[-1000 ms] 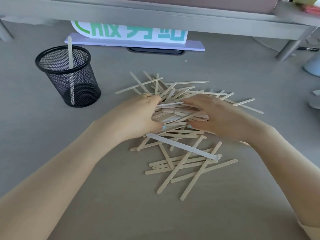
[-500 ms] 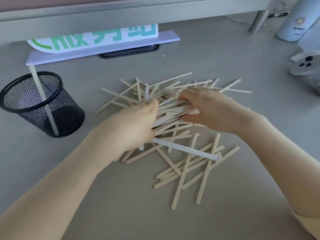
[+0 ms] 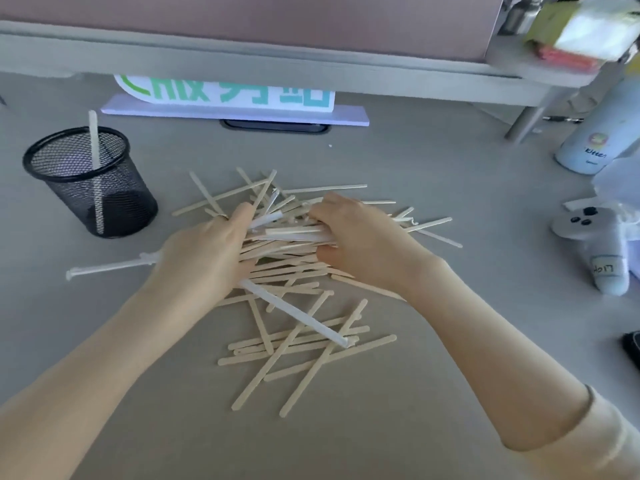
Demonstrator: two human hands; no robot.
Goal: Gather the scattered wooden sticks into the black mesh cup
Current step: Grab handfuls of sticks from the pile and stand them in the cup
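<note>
A loose heap of flat wooden sticks (image 3: 304, 344) lies in the middle of the grey desk. My left hand (image 3: 204, 251) and my right hand (image 3: 363, 244) face each other across the top of the heap, fingers curled round a bundle of sticks (image 3: 294, 233) squeezed between them. The black mesh cup (image 3: 91, 183) stands upright at the far left with one stick (image 3: 94, 140) leaning inside it. Two white paper-wrapped straws lie among the sticks: one (image 3: 298, 315) slants across the near part of the heap, the other (image 3: 110, 266) pokes out to the left under my left hand.
A low grey shelf (image 3: 277, 67) runs along the back, with a white and green sign (image 3: 225, 95) under it. At the right stand a pale blue bottle (image 3: 595, 140) and a grey game controller (image 3: 595, 244). A dark object (image 3: 632, 346) lies at the right edge.
Both hands have pressed closer round the bundle of sticks. A white straw now shows sticking out to the left of my left hand. The camera view shifted.
</note>
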